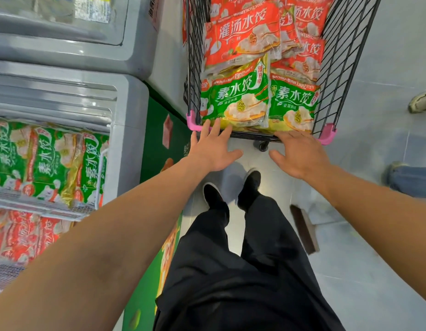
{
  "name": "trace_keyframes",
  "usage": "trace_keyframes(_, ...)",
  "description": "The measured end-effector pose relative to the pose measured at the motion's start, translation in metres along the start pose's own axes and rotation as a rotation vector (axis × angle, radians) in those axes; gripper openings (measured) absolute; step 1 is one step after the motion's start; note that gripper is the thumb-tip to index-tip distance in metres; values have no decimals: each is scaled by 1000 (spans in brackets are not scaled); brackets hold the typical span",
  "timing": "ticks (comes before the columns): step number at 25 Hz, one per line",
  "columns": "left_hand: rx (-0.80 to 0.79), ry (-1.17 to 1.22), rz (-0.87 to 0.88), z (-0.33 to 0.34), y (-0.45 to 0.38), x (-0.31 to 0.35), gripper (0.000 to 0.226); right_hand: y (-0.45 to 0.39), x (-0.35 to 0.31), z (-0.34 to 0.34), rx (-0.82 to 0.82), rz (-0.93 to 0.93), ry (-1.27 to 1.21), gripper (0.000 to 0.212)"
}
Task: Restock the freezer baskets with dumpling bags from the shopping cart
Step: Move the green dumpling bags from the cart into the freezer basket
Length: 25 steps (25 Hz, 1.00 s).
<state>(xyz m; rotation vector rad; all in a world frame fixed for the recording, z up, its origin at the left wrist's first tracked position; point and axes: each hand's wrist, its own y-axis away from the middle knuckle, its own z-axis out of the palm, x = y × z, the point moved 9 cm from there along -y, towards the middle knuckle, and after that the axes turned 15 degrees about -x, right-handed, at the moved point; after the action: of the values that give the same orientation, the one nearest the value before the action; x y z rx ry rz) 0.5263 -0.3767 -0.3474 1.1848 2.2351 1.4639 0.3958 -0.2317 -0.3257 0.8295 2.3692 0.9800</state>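
Both hands reach forward with fingers straight and spread, holding nothing. The left hand [213,149] has its fingertips at the near rim of the shopping cart [252,134], touching or just short of the bottom edge of a green dumpling bag [233,101]. The right hand [300,155] lies at the same rim, its fingers pointing toward a second green bag [294,105] just beyond it.

The two green bags stand side by side directly ahead of the hands, leaning against the cart's near wall, their long axes running away from the hands and upward. Each hand is lined up with its own bag, so neither needs to cross over. Behind them, farther from the hands, red dumpling bags [243,37] are stacked deeper in the cart.

The likely next move is a lift up and over the near rim. The wire walls close in on both sides, and the pink corner guards [194,123] sit just outside each hand, so the open way out is upward and back.

The freezer basket [101,177] lies well to the left of the left hand, already packed with green bags [49,161], with red ones nearer the body. Room there looks tight, and the freezer's grey rim [128,139] stands between cart and basket.
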Motion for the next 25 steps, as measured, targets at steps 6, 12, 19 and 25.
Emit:
trace_keyframes(6,283,279,-26,-61,-2,-13,48,-48,3,-44,50,16,-386,64)
trace_keyframes(12,220,544,-167,-82,-27,-40,54,-119,-5,-68,-56,91,-614,25)
trace_keyframes(19,111,645,-170,-80,-56,-39,58,-106,15,-85,122,180,-688,29)
trace_keyframes(25,-31,736,-197,-81,-91,-33,44,-89,82,-72,202,364,-743,17)
